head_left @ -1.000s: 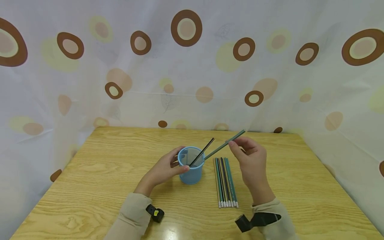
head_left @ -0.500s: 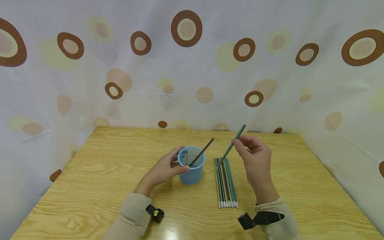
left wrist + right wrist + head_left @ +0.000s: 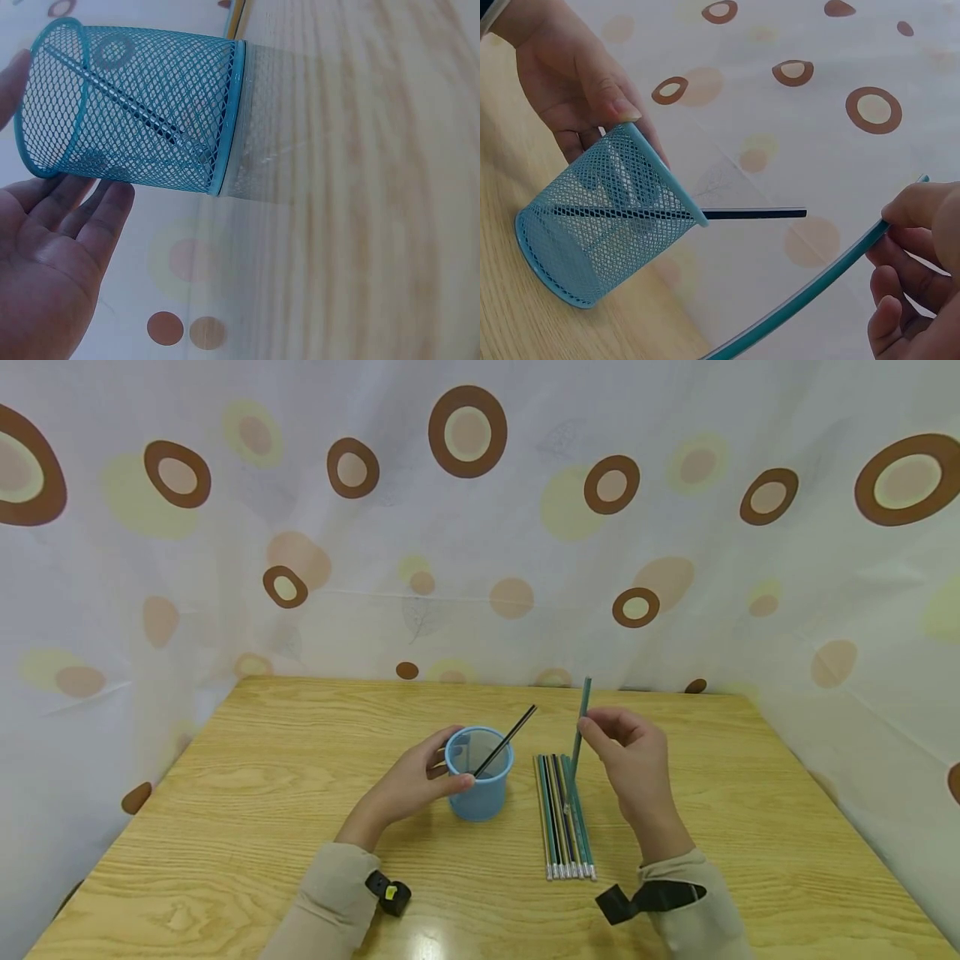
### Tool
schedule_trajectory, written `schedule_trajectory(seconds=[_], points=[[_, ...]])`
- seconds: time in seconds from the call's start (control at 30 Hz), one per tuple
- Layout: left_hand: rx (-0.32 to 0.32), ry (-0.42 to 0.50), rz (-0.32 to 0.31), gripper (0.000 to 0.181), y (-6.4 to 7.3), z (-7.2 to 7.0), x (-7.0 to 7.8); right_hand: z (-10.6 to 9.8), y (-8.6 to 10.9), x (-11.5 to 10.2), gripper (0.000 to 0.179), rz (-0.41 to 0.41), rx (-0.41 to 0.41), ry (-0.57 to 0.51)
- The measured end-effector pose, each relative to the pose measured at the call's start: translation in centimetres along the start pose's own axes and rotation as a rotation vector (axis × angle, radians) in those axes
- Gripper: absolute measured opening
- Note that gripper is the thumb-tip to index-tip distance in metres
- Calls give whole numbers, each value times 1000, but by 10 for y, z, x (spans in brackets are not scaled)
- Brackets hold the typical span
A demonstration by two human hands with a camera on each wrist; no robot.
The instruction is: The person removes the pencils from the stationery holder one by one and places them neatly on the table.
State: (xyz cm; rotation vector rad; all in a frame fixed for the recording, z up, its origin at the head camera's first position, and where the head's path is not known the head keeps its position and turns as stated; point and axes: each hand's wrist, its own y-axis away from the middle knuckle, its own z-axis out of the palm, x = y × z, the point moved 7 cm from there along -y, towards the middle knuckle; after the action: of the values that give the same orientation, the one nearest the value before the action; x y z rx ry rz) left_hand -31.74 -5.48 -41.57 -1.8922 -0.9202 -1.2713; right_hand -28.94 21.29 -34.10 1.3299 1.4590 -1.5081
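A light-blue mesh pencil cup [image 3: 478, 802] stands upright on the table, and one black pencil [image 3: 519, 727] leans inside it. My left hand [image 3: 405, 787] holds the cup from its left side, thumb at the near rim and fingers behind. To the right of the cup, my right hand [image 3: 633, 768] pinches a green pencil [image 3: 795, 300] between thumb and fingers. This pencil is nearly vertical, its eraser end down over a row of pencils [image 3: 558, 839] that lie side by side, erasers toward me. Whether it touches the row I cannot tell.
The wooden table [image 3: 247, 793] reaches back to a white patterned cloth [image 3: 360, 552], which hangs behind it and along both sides. A black wrist strap [image 3: 660, 896] sits on the right sleeve, and a small black device [image 3: 390, 893] on the left one.
The green pencil has swung from slanting toward the cup's rim to nearly upright over the row, its lower end moving right and toward me. My left hand and the cup have stayed put.
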Motion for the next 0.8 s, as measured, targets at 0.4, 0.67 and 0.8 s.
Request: schedule_trajectory(seconds=[0.4, 0.67, 0.8], points=[[-1, 5, -9, 81, 1, 0, 1, -3, -2, 23, 34, 127, -41, 112], [-5, 7, -1, 80, 1, 0, 2, -6, -5, 38, 32, 193, -51, 190], [-4, 6, 1, 80, 1, 0, 2, -6, -5, 43, 31, 226, -64, 210]])
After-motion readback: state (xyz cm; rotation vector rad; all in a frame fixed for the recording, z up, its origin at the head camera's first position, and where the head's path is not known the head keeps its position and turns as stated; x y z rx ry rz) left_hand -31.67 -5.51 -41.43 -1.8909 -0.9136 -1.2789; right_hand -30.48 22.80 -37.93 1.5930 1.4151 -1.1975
